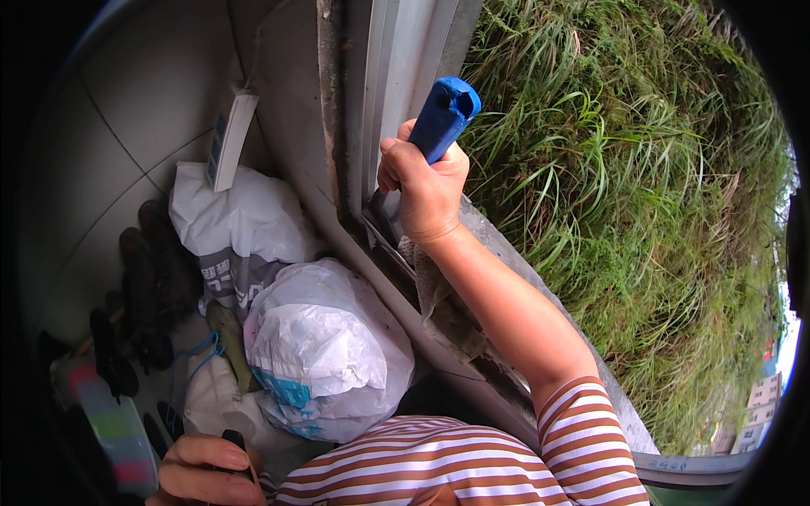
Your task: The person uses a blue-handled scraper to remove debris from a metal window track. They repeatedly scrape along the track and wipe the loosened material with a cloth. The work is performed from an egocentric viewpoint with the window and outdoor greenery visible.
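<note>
My right hand (427, 190) is wrapped around a thick blue handle (440, 123) with a hole and a ragged break at its end. What the handle joins is hidden behind my fist. This hand is at the open window, beside the upright light metal window frame (405, 57). Below my wrist a grey-brown cloth (430, 281) hangs over the dirty window track. At the bottom left, partly cut off by the picture's edge, my left hand (202, 468) has its fingers curled around a small black object (235, 446), too covered to identify.
Inside, a stuffed white plastic bag (323, 354) and a white-and-grey bag (234, 215) lean along the wall. Dark shoes (142, 272), a blue wire hanger (201, 351) and a striped translucent box (117, 424) lie left. A white power strip (231, 144) hangs above. Tall grass (601, 209) grows outside.
</note>
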{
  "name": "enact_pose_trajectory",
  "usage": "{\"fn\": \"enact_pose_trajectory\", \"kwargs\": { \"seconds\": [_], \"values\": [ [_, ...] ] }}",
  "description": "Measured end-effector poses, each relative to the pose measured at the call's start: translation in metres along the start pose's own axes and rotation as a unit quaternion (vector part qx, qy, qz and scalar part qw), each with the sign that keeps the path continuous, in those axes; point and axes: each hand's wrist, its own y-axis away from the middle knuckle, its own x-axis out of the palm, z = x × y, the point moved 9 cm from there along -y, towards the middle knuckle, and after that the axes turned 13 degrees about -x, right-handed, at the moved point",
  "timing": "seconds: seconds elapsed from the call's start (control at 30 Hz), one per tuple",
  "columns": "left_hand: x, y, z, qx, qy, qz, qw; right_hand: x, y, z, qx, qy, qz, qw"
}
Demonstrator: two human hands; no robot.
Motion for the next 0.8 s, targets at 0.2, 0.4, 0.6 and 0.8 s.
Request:
{"fn": "enact_pose_trajectory", "kwargs": {
  "seconds": [0.2, 0.4, 0.6, 0.8],
  "values": [
    [0.008, -0.001, -0.001, -0.028, -0.013, 0.009, 0.999, -0.004, -0.008, -0.005, -0.026, 0.029, 0.001, 0.999],
    [0.000, 0.014, -0.009, 0.023, -0.049, -0.084, 0.995, -0.019, -0.013, -0.015, 0.084, 0.026, -0.033, 0.996],
    [0.022, -0.006, -0.016, -0.024, -0.018, 0.024, 0.999, -0.022, -0.003, -0.005, 0.089, 0.053, -0.002, 0.995],
    [0.022, -0.007, -0.017, -0.038, -0.030, 0.028, 0.998, -0.033, 0.022, 0.017, 0.159, 0.079, 0.023, 0.984]
  ]
}}
